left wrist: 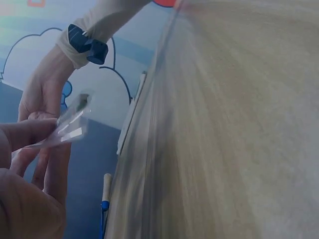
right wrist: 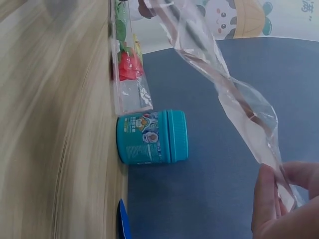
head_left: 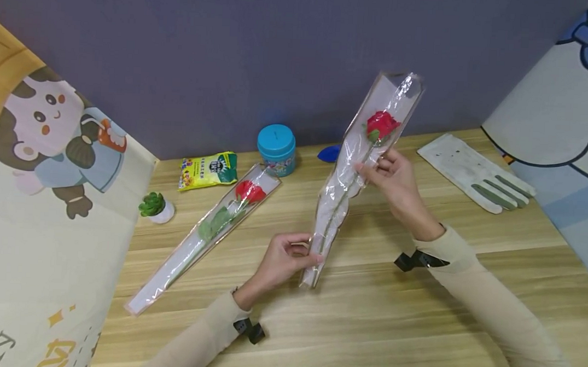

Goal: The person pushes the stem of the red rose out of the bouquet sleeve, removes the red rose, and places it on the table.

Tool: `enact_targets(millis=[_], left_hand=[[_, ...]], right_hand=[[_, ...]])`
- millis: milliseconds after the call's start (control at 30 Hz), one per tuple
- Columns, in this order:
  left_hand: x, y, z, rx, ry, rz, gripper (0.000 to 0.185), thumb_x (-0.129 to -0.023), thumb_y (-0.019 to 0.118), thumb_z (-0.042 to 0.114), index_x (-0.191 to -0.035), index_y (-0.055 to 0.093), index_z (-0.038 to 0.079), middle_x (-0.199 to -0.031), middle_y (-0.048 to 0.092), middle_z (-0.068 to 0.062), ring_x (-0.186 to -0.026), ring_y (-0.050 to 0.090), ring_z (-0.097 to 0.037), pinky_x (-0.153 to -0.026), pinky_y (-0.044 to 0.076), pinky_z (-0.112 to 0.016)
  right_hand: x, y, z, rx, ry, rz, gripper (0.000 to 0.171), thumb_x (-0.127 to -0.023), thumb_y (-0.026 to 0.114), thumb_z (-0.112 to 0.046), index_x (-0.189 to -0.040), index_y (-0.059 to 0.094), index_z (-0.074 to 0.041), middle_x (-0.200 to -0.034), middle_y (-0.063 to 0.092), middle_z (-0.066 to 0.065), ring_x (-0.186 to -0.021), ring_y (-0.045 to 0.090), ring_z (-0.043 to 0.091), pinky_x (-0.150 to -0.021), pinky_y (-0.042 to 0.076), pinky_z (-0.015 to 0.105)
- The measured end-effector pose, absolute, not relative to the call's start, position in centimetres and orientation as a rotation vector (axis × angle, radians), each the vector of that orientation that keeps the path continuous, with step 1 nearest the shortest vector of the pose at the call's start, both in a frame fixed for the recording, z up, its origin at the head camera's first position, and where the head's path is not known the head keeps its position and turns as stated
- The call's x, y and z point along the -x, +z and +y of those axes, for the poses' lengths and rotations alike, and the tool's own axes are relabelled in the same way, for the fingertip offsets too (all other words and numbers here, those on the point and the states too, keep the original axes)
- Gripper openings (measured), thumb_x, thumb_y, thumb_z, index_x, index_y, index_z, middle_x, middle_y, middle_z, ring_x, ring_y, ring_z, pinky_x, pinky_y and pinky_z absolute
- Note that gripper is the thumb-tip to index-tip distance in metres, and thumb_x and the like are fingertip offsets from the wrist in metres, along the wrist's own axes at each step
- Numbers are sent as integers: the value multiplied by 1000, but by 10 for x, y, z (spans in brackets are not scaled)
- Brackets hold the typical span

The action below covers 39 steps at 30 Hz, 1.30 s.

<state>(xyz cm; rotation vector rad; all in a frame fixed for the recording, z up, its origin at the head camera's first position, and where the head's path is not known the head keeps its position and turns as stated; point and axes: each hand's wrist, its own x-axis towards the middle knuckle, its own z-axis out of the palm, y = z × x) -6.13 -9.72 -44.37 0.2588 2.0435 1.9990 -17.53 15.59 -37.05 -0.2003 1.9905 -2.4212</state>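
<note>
The left hand (head_left: pixel 283 258) pinches the bottom of a wrapped rose (head_left: pixel 361 153) held above the table (head_left: pixel 416 320); the right hand (head_left: pixel 392 179) pinches its sleeve below the bloom. Left of the fingers lies a second wrapped rose (head_left: pixel 213 224); beyond them, a teal jar (head_left: pixel 276 148); right, a glove (head_left: pixel 474 172).

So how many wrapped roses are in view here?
2. One wrapped rose is held up over the table, the left hand pinching its lower end and the right hand its middle. The other rose lies flat on the table, left of it.
</note>
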Motion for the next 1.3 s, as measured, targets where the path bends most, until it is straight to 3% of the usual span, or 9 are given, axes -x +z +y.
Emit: enact_targets(millis=[267,567,800,1067,1300], left_hand=[[62,-445,-96,-283,1980,2173,39,-82,84,-2,-119,74,-7,-107,75,-30,-77,72,-3,-71,62,-21],[63,-445,-93,-294,2027,2164,40,-81,84,-4,-120,73,-7,-112,75,-29,-79,72,-4,-74,64,-23],[65,-444,-92,-261,2031,2135,43,-81,83,-4,-122,73,-6,-117,75,-28,-81,73,-5,-76,64,-23],[68,-443,-94,-284,2041,2105,43,-83,82,-5,-125,72,-5,-122,74,-28,-84,75,-7,-75,65,-25],[69,-443,-93,-261,2052,2063,43,-85,80,-5,-127,70,-7,-123,73,-28,-84,75,-7,-73,64,-24]], right_hand=[[173,-377,154,191,-2400,1941,43,-92,74,4,-131,60,-7,-100,81,-6,-82,75,8,-73,64,21],[170,-382,149,162,-2360,1934,46,-95,71,3,-138,56,-3,-102,81,-9,-87,76,7,-77,64,23],[163,-387,142,107,-2298,1968,58,-95,73,0,-147,48,0,-103,79,-12,-91,76,7,-82,64,23],[158,-392,138,52,-2223,2060,64,-94,74,-1,-150,45,0,-99,76,-20,-91,75,2,-82,63,20],[157,-392,139,98,-2300,2057,57,-94,73,1,-146,48,1,-99,78,-16,-89,75,3,-78,64,20]])
